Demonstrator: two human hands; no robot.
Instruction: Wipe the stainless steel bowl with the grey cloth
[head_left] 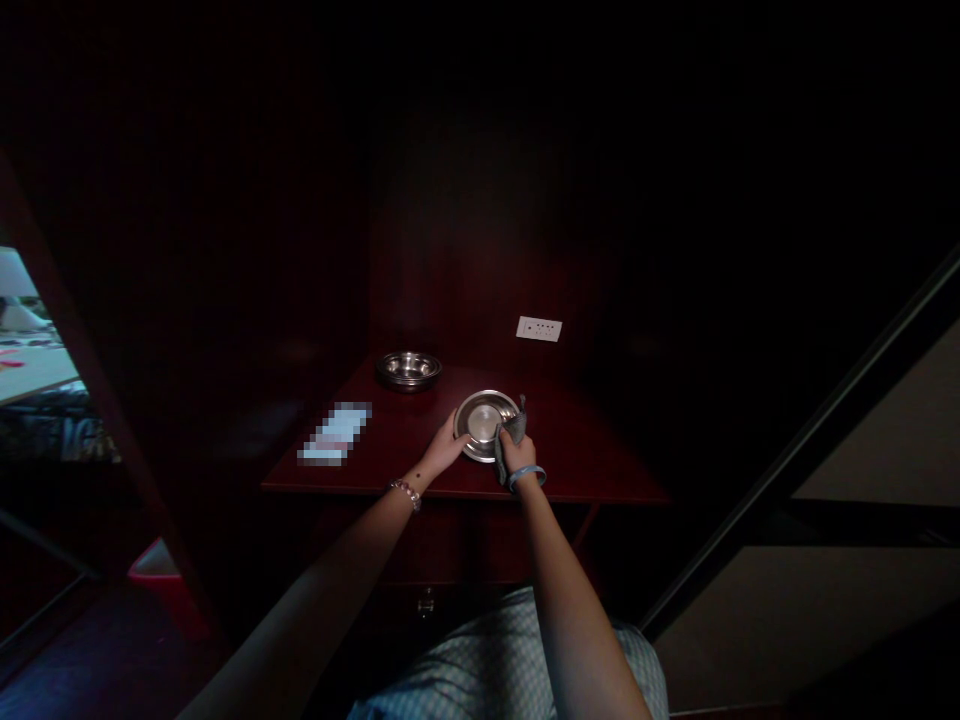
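A shiny round metal bowl (pixel 481 418) is tilted toward me above the front part of the dark red desk. My left hand (pixel 448 446) grips its left rim, thumb over the edge. In my right hand (pixel 517 455) is a grey cloth (pixel 504 462), bunched under the fingers and pressed against the bowl's right side. Part of the cloth hangs below the rim. Farther back on the left sits a stack of similar metal bowls (pixel 409 371); how many are nested is hard to make out.
The desk top (pixel 585 450) runs back to a wall with a white socket plate (pixel 539 329). A blurred-out pale rectangle (pixel 335 433) lies at the desk's left. A red bin (pixel 169 585) stands on the floor at left. Dark panels close in both sides.
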